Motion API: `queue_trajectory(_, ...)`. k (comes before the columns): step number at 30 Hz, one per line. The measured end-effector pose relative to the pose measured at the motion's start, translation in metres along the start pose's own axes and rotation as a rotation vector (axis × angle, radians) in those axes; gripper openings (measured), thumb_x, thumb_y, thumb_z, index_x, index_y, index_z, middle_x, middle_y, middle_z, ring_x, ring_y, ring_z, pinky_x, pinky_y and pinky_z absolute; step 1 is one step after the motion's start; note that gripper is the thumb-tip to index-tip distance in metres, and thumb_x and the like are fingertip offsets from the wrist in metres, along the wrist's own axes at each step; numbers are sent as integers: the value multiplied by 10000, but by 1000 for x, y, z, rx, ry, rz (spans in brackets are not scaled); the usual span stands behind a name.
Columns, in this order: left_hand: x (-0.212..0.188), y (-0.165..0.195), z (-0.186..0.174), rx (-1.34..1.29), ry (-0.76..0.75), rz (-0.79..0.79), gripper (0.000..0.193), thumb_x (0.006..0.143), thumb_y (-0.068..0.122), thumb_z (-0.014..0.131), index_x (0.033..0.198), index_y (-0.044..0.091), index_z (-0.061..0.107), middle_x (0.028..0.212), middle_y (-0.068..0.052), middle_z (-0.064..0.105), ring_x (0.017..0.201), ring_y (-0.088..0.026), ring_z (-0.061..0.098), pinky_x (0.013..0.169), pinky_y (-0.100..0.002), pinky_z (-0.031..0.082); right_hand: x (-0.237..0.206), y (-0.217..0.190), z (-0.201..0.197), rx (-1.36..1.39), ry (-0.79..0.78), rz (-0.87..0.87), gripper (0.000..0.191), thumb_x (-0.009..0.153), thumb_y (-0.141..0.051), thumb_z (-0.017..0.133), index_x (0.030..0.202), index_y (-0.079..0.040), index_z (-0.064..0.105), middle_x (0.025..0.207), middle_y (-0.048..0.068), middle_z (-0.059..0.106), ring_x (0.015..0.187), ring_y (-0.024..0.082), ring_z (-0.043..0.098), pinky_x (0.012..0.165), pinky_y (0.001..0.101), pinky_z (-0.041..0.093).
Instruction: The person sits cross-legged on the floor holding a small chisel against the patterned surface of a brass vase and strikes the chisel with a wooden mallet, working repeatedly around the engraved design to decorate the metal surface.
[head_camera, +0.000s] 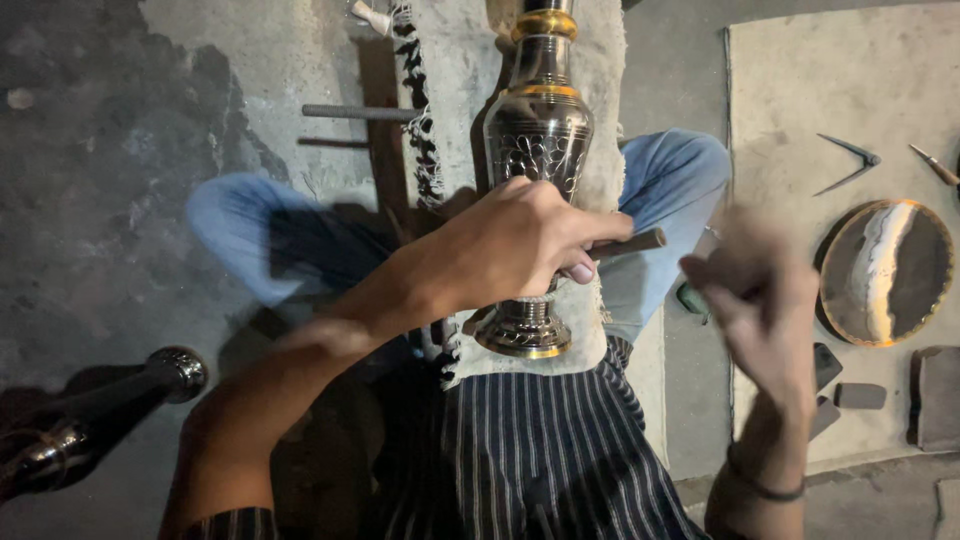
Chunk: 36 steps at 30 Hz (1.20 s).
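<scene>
An engraved metal vase (538, 140) with gold bands lies lengthwise on a pale cloth (600, 60) over my lap, its round foot toward me. My left hand (510, 245) rests on the vase's lower body and grips a thin rod-like tool (630, 243) that points right. My right hand (762, 295) is raised to the right of the vase, blurred by motion, fingers curled; whether it holds anything is unclear. A dark band circles its wrist.
A round metal dish (886, 272) lies on a mat (800, 80) at right, with a pair of dividers (848, 160) and small dark blocks (860, 395) nearby. Another dark metal vessel (90, 420) lies at the lower left. A metal bar (360, 112) rests on the concrete floor.
</scene>
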<state>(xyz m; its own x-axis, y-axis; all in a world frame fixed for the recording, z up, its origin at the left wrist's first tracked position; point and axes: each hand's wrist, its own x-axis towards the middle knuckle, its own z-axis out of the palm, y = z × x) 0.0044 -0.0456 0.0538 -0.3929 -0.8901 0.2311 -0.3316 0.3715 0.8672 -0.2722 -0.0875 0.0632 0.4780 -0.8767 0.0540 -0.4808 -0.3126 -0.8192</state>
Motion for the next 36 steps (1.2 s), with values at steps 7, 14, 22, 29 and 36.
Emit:
queue_trajectory(7, 8, -12, 6, -58, -78, 68, 417, 866, 34, 747, 1278, 34, 679, 1036, -194, 770, 881, -208, 804, 696, -297, 672, -29, 13, 7, -414, 37, -242, 794, 652, 192, 736, 1373, 32, 444, 1190, 293, 634, 1004, 367, 646, 893, 425, 546)
queue_trajectory(14, 6, -8, -2, 41, -71, 12, 441, 861, 141, 806, 1283, 79, 698, 1028, -191, 774, 885, -254, 755, 822, -387, 608, -40, 28, 16, -94, 61, 26, 722, 817, 112, 743, 1477, 17, 467, 1208, 152, 669, 1064, 231, 681, 958, 345, 552)
queue_trajectory(22, 19, -4, -8, -129, -246, -163, 497, 860, -11, 691, 1338, 114, 637, 1135, -173, 754, 1004, -186, 777, 857, -287, 652, -28, 19, 9, 108, 152, 174, 502, 888, 36, 715, 1321, 8, 464, 1097, 27, 657, 946, 169, 714, 872, 294, 628)
queue_trajectory(29, 16, -17, -9, -186, -243, -111, 497, 868, -74, 643, 1340, 83, 636, 1158, -181, 740, 1002, -180, 797, 905, -281, 645, -26, 2, 16, 713, 314, 118, 668, 1002, -7, 757, 1523, -36, 339, 730, 39, 531, 652, 147, 558, 935, 350, 540)
queue_trajectory(36, 5, -21, -5, 43, -136, 71, 417, 896, 56, 722, 1310, 105, 691, 1019, -156, 790, 830, -236, 744, 825, -374, 591, -17, 20, 2, -130, 220, -176, 684, 786, 17, 715, 1397, -86, 425, 912, 186, 609, 832, 314, 615, 888, 420, 534)
